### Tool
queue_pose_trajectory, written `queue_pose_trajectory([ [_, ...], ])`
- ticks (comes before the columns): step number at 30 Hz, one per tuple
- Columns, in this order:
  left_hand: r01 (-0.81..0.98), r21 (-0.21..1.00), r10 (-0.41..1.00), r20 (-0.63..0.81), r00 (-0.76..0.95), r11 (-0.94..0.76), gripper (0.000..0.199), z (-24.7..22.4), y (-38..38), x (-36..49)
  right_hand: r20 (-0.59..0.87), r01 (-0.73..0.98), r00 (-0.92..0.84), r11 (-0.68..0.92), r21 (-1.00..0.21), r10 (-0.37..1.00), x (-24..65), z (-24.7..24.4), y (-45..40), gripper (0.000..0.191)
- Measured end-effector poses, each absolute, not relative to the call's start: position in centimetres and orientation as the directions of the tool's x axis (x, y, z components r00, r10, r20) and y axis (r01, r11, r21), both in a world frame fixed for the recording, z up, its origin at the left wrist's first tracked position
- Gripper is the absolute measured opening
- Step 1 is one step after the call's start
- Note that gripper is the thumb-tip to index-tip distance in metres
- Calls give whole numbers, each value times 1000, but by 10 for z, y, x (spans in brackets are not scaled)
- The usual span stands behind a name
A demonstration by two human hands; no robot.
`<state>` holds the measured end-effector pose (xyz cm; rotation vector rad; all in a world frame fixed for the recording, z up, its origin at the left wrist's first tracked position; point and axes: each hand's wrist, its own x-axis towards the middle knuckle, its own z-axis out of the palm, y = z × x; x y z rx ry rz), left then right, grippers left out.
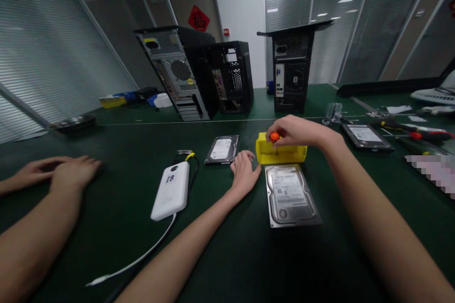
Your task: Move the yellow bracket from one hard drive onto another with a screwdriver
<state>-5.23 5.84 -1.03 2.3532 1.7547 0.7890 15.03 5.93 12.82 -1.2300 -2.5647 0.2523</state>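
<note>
My right hand (289,132) is closed around what looks like an orange-handled screwdriver (275,137), of which mainly the orange end shows. It is held over a yellow plastic case (284,154), and its lower end is too small to make out. My left hand (244,173) rests on the table left of the case, fingers loosely bent and thumb apart, with nothing in it. A silver hard drive (289,194) lies label up just in front of the case. Beyond my left fingers lies a second hard drive (222,149).
A white power bank (171,190) marked 18, with a cable, lies left. Another person's hands (74,173) rest at far left. Computer cases (188,73) stand behind, one (291,73) apart. Rightward are a third hard drive (366,136) and pliers (426,134).
</note>
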Motion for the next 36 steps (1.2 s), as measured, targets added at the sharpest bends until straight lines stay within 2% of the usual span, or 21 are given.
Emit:
queue_pose_trajectory([
  [8, 866, 392, 924, 337, 180, -312, 23, -8, 55, -53, 178, 733, -609, 634, -245, 773, 151, 128, 58, 26],
  [14, 867, 349, 914, 325, 244, -356, 9, -8, 55, -54, 182, 732, -617, 643, -222, 765, 151, 129, 56, 25],
  [19, 844, 361, 910, 274, 312, -397, 18, -7, 55, -54, 170, 727, -619, 641, -245, 767, 152, 128, 57, 26],
  [27, 811, 408, 906, 248, 344, -420, 13, -3, 55, -53, 189, 719, -612, 640, -271, 768, 152, 126, 60, 28],
  [36, 788, 426, 895, 258, 364, -444, 16, -2, 56, -52, 201, 691, -624, 653, -311, 755, 153, 124, 63, 28],
])
